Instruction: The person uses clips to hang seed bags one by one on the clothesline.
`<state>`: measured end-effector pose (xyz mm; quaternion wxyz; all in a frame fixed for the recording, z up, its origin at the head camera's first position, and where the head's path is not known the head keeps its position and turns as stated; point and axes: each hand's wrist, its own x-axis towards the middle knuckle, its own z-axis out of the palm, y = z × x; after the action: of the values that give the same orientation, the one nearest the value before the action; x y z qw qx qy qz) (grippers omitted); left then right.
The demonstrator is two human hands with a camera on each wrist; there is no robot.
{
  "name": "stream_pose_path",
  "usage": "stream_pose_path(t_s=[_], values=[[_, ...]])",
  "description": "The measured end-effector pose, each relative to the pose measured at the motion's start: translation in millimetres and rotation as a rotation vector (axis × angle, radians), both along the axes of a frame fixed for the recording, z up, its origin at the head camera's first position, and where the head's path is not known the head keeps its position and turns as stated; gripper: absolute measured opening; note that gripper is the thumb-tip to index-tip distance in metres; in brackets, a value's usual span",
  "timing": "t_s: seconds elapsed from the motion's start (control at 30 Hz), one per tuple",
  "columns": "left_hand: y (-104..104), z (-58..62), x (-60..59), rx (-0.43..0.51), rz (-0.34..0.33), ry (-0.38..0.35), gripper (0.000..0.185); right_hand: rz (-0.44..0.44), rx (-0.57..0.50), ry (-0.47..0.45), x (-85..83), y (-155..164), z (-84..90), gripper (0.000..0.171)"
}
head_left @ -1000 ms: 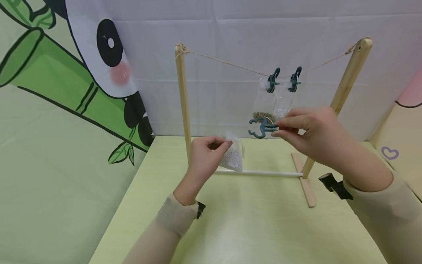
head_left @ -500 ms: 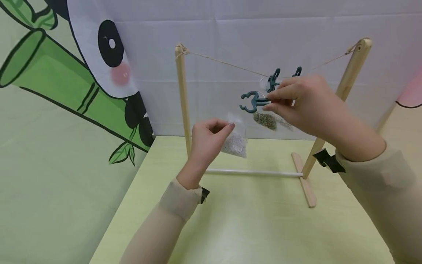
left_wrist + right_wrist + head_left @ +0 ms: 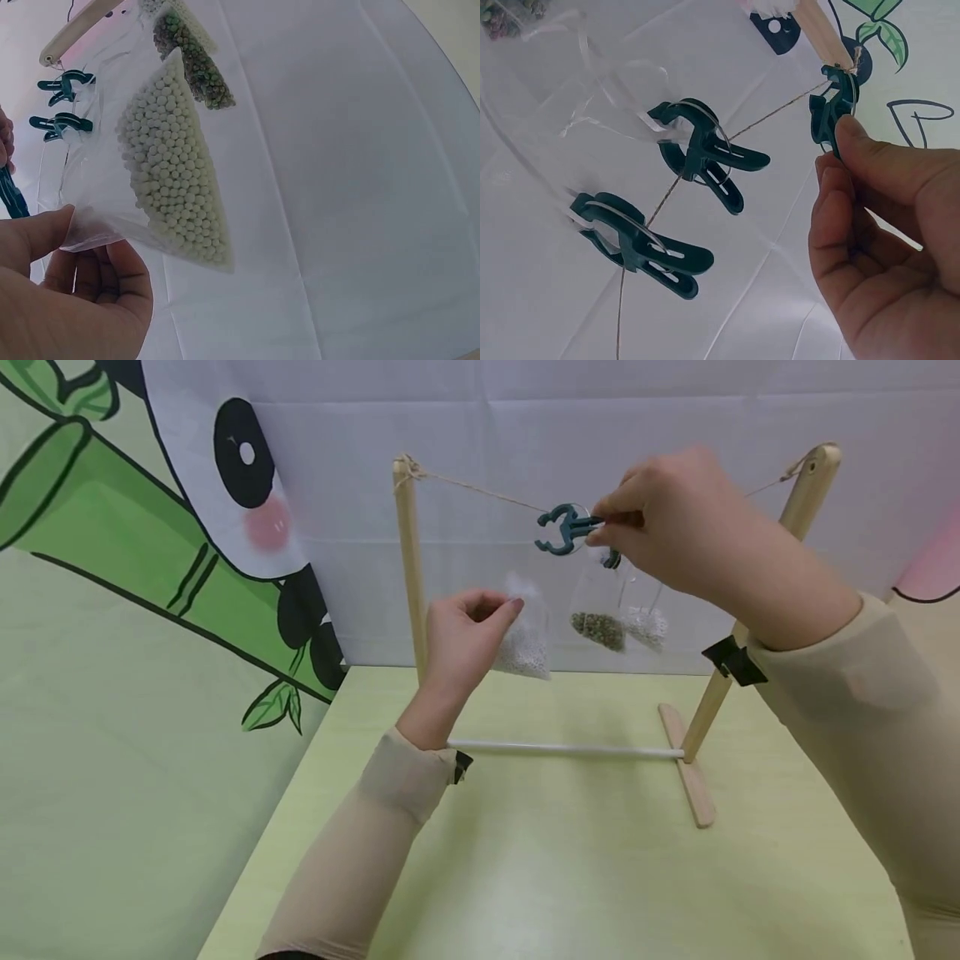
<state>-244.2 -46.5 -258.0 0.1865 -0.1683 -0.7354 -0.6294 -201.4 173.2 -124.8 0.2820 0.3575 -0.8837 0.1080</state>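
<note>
My left hand (image 3: 463,647) pinches the top of a clear plastic bag (image 3: 525,647) between thumb and fingers. White beads (image 3: 172,165) fill the bag's lower part in the left wrist view. My right hand (image 3: 675,527) pinches the handles of a dark green spring clip (image 3: 558,529), whose curved jaws point left and stand apart. In the head view this clip overlaps the string (image 3: 487,492), up and right of the held bag. Beside it, two similar clips (image 3: 697,150) sit on the string. Bags of greenish pellets (image 3: 597,630) and white beads (image 3: 647,628) hang there.
The string runs between a left wooden post (image 3: 410,568) and a right wooden post (image 3: 806,497). A white rod (image 3: 566,748) joins the posts low down, above a light yellow table (image 3: 570,877). A white cloth (image 3: 330,468) hangs behind.
My right hand has risen with the clip from below the hanging clips to string height, now covering most of them. My left hand has lifted the bag of white beads higher.
</note>
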Motion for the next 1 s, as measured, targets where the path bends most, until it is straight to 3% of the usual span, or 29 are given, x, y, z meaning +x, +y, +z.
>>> stream_pose_path(t_s=[0.3, 0.63, 1.0], values=[[-1, 14.3, -12.7, 0.004, 0.025, 0.024, 0.013, -0.117, 0.038, -0.078, -12.4, -10, 13.0, 0.016], [-2, 24.0, -19.4, 0.003, 0.057, 0.005, 0.014, -0.12, 0.057, -0.104, -21.3, -15, 14.6, 0.016], [0, 29.8, -26.4, 0.033, 0.065, 0.034, 0.012, -0.213, 0.136, -0.197, -26.2, -25, 22.0, 0.017]])
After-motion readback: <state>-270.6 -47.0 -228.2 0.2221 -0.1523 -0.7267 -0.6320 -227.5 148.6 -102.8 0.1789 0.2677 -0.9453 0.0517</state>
